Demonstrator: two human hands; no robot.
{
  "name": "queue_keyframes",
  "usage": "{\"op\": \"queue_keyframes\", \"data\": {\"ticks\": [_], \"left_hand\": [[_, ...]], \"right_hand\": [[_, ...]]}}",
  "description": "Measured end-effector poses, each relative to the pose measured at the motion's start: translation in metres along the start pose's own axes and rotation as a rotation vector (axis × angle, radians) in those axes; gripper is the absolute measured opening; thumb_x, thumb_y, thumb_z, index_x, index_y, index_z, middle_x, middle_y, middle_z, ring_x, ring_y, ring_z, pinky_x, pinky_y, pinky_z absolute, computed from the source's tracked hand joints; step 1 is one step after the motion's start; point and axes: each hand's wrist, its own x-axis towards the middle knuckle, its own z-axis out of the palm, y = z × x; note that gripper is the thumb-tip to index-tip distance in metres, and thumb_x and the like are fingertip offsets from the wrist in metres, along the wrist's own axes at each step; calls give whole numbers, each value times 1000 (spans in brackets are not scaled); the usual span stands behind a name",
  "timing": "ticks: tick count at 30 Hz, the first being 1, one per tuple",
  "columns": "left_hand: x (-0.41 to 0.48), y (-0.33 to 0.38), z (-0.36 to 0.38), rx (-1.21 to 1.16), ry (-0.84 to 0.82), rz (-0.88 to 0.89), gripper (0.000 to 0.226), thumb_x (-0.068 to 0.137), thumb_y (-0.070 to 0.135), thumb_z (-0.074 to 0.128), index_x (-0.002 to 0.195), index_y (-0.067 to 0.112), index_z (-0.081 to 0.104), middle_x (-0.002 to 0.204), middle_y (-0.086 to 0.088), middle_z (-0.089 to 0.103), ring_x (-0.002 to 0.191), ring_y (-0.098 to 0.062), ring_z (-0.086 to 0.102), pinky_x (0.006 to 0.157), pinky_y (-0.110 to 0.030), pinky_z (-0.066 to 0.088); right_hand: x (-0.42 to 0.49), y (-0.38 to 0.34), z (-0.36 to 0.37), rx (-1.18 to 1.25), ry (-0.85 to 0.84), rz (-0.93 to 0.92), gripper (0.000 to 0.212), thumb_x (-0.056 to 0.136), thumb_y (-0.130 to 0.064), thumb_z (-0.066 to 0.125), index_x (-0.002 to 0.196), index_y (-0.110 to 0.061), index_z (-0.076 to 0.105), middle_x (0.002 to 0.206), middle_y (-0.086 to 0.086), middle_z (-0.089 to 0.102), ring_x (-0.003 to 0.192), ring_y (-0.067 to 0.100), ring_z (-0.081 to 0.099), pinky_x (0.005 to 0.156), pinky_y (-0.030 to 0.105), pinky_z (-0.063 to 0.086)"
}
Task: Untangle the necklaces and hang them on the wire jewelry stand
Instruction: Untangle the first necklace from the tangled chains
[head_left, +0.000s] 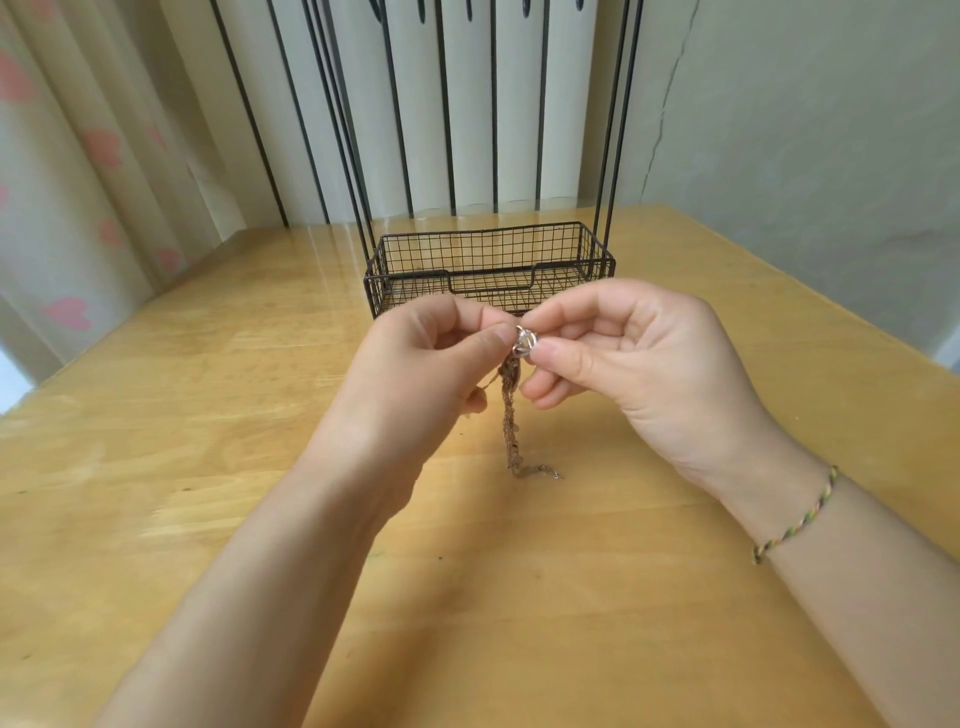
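Note:
A tangled bundle of thin rose-gold necklaces (509, 415) hangs from my fingers above the wooden table (208, 415), its lower end trailing onto the tabletop. At the top of the bundle sits a small round clear pendant (523, 343). My left hand (415, 374) pinches the chains just left of the pendant. My right hand (623, 358) pinches the pendant between thumb and forefinger from the right. Directly behind my hands stands the black wire jewelry stand (488, 260), with a mesh basket at its base and tall uprights running out of view at the top.
A striped curtain and a curtain with pink hearts (78, 208) hang behind the table. A pale wall (805, 156) rises at the right. A braided bracelet (795, 519) circles my right wrist. The table's far edge lies just behind the stand.

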Motion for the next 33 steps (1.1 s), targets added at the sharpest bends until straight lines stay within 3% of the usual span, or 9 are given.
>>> {"op": "queue_keyframes", "data": {"ticks": [7, 21, 24, 29, 33], "left_hand": [[-2, 5, 3, -117, -13, -25, 13, 91, 10, 57, 79, 15, 60, 50, 14, 50, 44, -2, 38, 56, -21, 42], [-4, 8, 7, -187, 20, -21, 11, 91, 8, 57, 82, 13, 60, 48, 13, 51, 39, -2, 38, 54, -19, 42], [-5, 8, 8, -209, 13, -26, 11, 91, 7, 57, 82, 12, 62, 48, 12, 52, 38, -2, 39, 54, -18, 42], [-5, 7, 9, -251, -11, -29, 7, 87, 5, 61, 84, 9, 65, 61, 8, 59, 40, -1, 45, 56, -18, 44], [-5, 4, 10, -257, -14, -29, 9, 84, 2, 64, 83, 11, 66, 68, 4, 63, 51, -2, 52, 58, -18, 47]], "right_hand": [[-1, 5, 6, -30, 89, -48, 9, 79, 7, 65, 86, 1, 63, 67, 13, 63, 54, 18, 66, 53, 26, 54], [-3, 7, 11, -251, 164, -181, 13, 82, -8, 63, 80, -20, 61, 68, -2, 63, 56, 8, 64, 55, 19, 50], [-3, 8, 11, -310, 181, -200, 10, 83, -12, 60, 81, -22, 59, 71, -3, 62, 57, 9, 63, 55, 22, 52], [-1, 13, 10, -448, 223, -251, 8, 83, -17, 56, 81, -24, 54, 73, -2, 61, 61, 15, 62, 60, 34, 53], [0, 14, 9, -542, 245, -294, 6, 84, -17, 55, 82, -23, 53, 74, -5, 56, 62, 16, 59, 58, 28, 49]]}}
